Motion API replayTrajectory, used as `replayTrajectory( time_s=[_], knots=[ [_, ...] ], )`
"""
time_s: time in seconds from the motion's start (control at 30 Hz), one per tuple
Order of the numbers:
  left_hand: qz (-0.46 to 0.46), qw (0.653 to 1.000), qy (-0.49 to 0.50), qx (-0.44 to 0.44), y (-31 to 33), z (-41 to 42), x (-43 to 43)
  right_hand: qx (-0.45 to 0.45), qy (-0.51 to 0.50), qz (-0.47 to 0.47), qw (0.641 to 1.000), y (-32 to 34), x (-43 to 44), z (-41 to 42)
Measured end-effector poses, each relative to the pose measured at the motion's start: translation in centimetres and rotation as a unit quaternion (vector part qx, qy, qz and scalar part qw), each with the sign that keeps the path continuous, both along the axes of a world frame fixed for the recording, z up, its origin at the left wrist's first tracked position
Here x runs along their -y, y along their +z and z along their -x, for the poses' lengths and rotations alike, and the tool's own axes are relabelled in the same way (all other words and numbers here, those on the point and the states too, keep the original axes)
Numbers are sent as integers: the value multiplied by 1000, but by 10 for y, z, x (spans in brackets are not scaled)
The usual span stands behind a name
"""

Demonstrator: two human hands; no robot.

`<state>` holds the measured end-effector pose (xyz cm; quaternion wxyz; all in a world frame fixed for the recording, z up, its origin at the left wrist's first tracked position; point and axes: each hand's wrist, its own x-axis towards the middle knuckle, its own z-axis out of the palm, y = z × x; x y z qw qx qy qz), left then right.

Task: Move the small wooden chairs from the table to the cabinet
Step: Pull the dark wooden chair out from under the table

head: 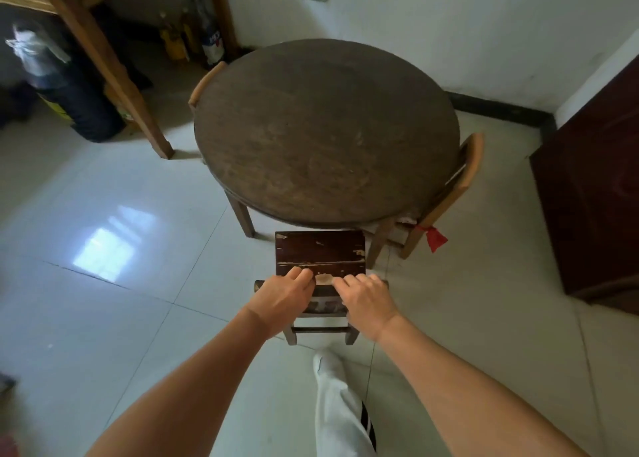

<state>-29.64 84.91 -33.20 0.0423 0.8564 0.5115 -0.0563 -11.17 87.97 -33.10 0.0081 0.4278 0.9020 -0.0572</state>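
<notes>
A small dark wooden chair [320, 251] stands on the floor at the near edge of the round dark table [325, 128]. My left hand [283, 299] and my right hand [368, 304] both grip the top rail of its backrest, fingers curled over it. A light wooden chair [453, 193] is tucked under the table at the right, with a red tag tied to it. Another light chair [205, 83] shows only its backrest at the table's far left. The dark cabinet [594, 193] stands at the right edge.
A tall wooden frame leg [114, 72] slants down at the left, with a dark bag and bottles behind it. The white wall with a socket is behind the table. My white-trousered leg [337, 404] is below the chair. Glossy floor tiles spread to the left.
</notes>
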Motion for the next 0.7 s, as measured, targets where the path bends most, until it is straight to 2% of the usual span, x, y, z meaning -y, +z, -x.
replayTrajectory(
  time_s=[0.27,0.43,0.57,0.7],
  knots=[
    [-25,999,-35,-11,7,-10,116,6,3,16,1000,-17,114,-13],
    [-14,999,-16,-26,-13,-16,179,2,16,25,1000,-31,177,-19],
    [-19,999,-37,1,-16,-24,228,-2,22,33,999,-45,223,-27],
    [-13,999,-26,-19,-34,-37,275,-7,27,44,999,-59,268,-39]
  ],
)
